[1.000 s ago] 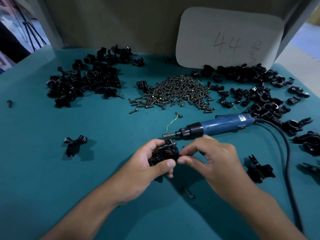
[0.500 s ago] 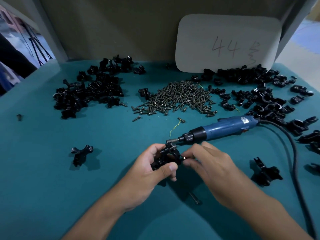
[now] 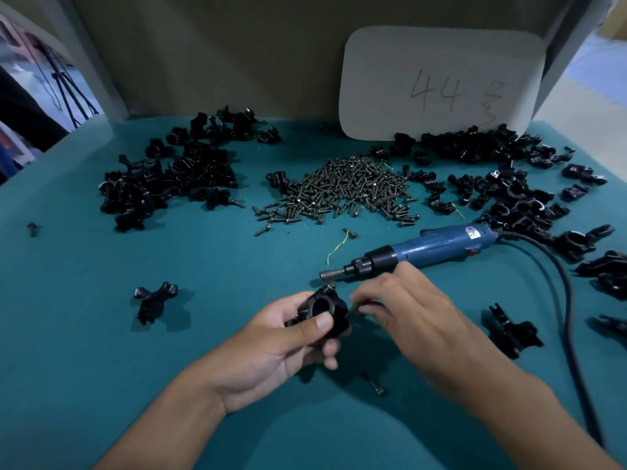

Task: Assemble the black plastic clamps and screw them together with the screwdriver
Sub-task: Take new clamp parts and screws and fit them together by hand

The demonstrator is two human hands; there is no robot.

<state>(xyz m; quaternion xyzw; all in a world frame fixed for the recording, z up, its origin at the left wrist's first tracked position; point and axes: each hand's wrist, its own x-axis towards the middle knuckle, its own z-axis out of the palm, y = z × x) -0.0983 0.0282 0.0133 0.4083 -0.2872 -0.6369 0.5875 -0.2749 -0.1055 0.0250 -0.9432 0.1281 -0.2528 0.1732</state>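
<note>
Bench: teal bench (image 3: 101, 334) before a drab back wall.
Clamp: black clamp (image 3: 324, 312), held above the bench, bore turned upward.
Left hand: left hand (image 3: 271, 347) grips it, thumb across the front, likely steadying it.
Right hand: right hand (image 3: 403, 310) pinches a small screw (image 3: 354, 308) at the clamp's side, apparently to seat it.
Screwdriver: blue screwdriver (image 3: 431, 247) lies just behind, within reach.
Supply: screw pile (image 3: 342, 191) farther back.

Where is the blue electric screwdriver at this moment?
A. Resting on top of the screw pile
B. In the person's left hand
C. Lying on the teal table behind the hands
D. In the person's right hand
C: the blue screwdriver lies on the teal table just beyond the hands, with neither hand around it; the left hand holds the black clamp, and the right hand pinches something small beside it.
</note>
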